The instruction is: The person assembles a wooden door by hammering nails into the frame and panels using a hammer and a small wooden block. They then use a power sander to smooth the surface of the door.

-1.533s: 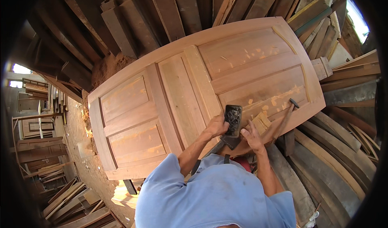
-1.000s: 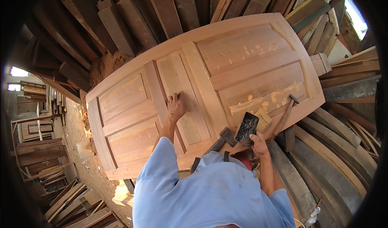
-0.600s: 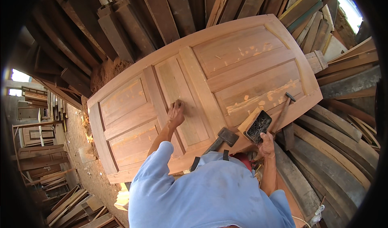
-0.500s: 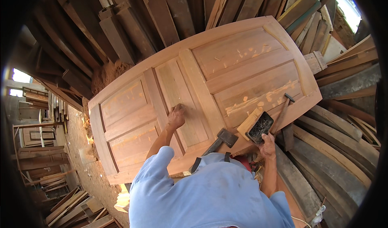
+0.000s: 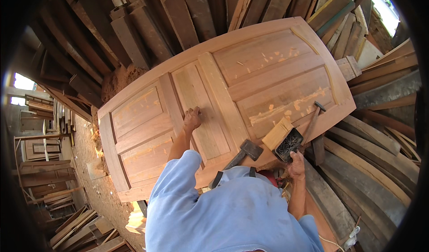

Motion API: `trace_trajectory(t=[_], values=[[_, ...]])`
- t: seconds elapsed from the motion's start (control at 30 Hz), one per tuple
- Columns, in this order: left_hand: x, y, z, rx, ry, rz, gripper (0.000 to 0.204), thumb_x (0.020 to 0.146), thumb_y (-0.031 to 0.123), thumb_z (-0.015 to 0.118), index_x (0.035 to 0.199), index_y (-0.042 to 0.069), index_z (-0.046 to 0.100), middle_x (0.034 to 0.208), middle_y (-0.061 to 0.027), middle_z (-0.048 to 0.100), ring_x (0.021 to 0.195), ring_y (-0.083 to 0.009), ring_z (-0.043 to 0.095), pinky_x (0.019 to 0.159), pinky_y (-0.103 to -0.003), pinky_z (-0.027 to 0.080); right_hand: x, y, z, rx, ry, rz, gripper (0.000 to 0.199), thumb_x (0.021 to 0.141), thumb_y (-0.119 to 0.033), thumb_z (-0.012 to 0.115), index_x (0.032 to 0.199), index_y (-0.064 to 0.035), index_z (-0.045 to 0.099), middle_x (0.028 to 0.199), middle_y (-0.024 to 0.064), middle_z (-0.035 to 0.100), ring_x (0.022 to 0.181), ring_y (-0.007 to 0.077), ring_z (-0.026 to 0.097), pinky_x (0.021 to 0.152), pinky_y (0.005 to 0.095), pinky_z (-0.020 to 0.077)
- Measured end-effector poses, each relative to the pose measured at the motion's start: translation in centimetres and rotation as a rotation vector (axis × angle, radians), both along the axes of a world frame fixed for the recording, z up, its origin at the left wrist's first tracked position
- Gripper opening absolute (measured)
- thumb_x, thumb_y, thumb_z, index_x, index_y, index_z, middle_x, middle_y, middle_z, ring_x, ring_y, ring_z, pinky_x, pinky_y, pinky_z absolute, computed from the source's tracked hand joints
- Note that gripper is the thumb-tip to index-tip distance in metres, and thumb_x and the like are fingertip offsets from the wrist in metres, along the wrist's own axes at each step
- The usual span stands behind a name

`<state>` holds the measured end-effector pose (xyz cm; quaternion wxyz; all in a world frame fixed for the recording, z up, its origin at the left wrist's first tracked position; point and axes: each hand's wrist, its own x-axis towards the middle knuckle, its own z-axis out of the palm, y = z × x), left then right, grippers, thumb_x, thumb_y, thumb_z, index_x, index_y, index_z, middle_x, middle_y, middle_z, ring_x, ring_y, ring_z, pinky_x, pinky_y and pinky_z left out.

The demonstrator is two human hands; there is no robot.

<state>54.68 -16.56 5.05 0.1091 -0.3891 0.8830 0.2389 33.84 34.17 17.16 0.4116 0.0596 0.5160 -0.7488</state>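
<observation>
A panelled wooden door (image 5: 250,91) lies flat in front of me. My left hand (image 5: 192,119) is over its narrow middle panel with the fingers curled together; whatever they may pinch is too small to make out. At the near edge, my right hand (image 5: 296,164) grips a black open box of nails (image 5: 288,144), tilted so the nails show. Against the box is a pale wood block (image 5: 276,133). A hammer (image 5: 313,120) rests on the door just beyond the box. Between my hands lies a dark-headed mallet (image 5: 251,149), its handle partly hidden by my body.
Wood shavings (image 5: 268,115) are scattered on the door's right panels. Planks (image 5: 178,15) lean closely along the far side, and more boards (image 5: 366,171) are stacked at the right. Frames and timber (image 5: 49,171) stand at the left, past a sawdust-covered floor (image 5: 96,180).
My left hand has shifted slightly up and away over the middle panel. My right hand and the box of nails have come a little nearer to me, uncovering more of the wood block.
</observation>
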Motion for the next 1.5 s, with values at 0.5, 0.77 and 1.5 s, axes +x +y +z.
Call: trace_trajectory(t=[0.5,0.77,1.5], values=[[0.9,10.9,0.3,-0.224,0.07,-0.083,0.058,0.083,0.005,0.057,0.137,-0.013,0.046,0.158,-0.028,0.037,0.144,-0.0496,0.035,0.122,-0.053,0.028,-7.0,-6.6,-4.8,0.647,0.144,0.202,0.024,0.103,-0.016,0.052,0.113,0.0037,0.06,0.097,0.0151,0.07,0.073,0.0245,0.072,0.062,0.0367,0.0637],[2.5,13.1,2.6,-0.19,0.203,0.071,0.073,0.078,0.006,0.062,0.148,-0.004,0.042,0.143,-0.025,0.054,0.126,-0.0458,0.054,0.111,-0.052,0.043,-12.6,-1.6,-2.3,0.855,0.358,0.285,0.033,0.107,-0.021,0.053,0.127,0.0029,0.061,0.089,0.009,0.069,0.062,0.0113,0.061,0.051,0.0253,0.0489],[0.3,7.3,-0.3,-0.076,0.086,0.281,0.036,0.089,0.013,0.059,0.124,0.011,0.058,0.111,-0.0257,0.062,0.102,-0.0429,0.061,0.089,-0.053,0.049,-6.3,-14.4,3.2,0.587,0.905,0.757,0.036,0.099,-0.014,0.059,0.126,0.0087,0.063,0.098,0.0214,0.074,0.089,0.0294,0.071,0.083,0.0394,0.0549]])
